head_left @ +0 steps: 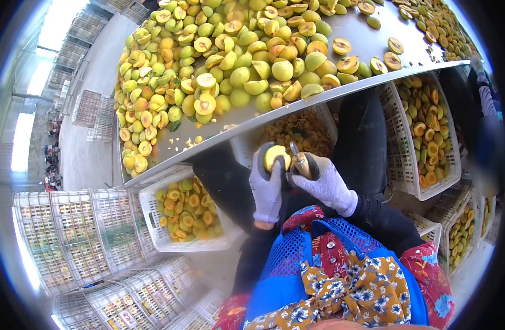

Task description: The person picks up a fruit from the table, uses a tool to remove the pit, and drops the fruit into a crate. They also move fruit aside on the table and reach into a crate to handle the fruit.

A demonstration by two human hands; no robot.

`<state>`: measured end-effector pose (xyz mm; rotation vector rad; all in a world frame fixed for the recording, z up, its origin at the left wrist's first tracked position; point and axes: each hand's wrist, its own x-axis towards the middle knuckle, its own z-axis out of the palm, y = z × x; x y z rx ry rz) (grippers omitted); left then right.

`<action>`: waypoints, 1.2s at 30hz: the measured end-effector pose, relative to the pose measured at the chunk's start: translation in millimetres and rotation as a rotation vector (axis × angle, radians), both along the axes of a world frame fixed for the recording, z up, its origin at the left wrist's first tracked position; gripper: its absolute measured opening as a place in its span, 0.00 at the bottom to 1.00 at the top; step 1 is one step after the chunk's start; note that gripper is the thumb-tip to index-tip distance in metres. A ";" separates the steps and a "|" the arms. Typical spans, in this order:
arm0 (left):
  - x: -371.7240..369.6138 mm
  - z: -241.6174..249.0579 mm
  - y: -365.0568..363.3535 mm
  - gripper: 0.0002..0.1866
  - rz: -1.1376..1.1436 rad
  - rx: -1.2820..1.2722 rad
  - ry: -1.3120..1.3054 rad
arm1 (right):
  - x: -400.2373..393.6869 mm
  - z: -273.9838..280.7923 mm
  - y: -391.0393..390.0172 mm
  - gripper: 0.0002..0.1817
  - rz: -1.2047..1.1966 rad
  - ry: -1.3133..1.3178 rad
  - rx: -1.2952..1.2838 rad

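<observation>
My left hand (268, 190), in a pale lilac glove with dark fingertips, is closed around a yellow stone fruit (275, 156). Close beside it, my right hand (332, 188), gloved alike, grips a short pitting knife (301, 163) with a wooden handle and a curved metal tip. The tip points up, right by the fruit. Both hands are above my lap, at the near edge of a metal table (208, 144). Beneath them, partly under the table, a crate of scraps (299, 132) holds yellowish pieces and pits.
Green-yellow fruit halves (247, 71) heap the table. A white crate of pitted halves (189, 212) stands left, another crate (426, 132) right. Stacked crates (82, 234) fill the lower left. At the far right, another person's sleeve (486, 99) shows beside the table.
</observation>
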<state>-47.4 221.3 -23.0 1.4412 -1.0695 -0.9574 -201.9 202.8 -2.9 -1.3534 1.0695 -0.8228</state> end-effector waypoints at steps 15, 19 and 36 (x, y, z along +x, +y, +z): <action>2.2 5.3 12.1 0.17 -0.087 0.004 0.144 | -4.0 7.9 8.2 0.16 0.365 0.616 -0.398; 0.4 -6.0 14.9 0.18 0.014 0.074 0.070 | -2.1 0.5 11.7 0.18 0.339 0.572 -0.475; -10.4 -9.7 19.5 0.20 0.026 0.069 -0.006 | -11.6 3.5 18.5 0.17 0.361 0.568 -0.316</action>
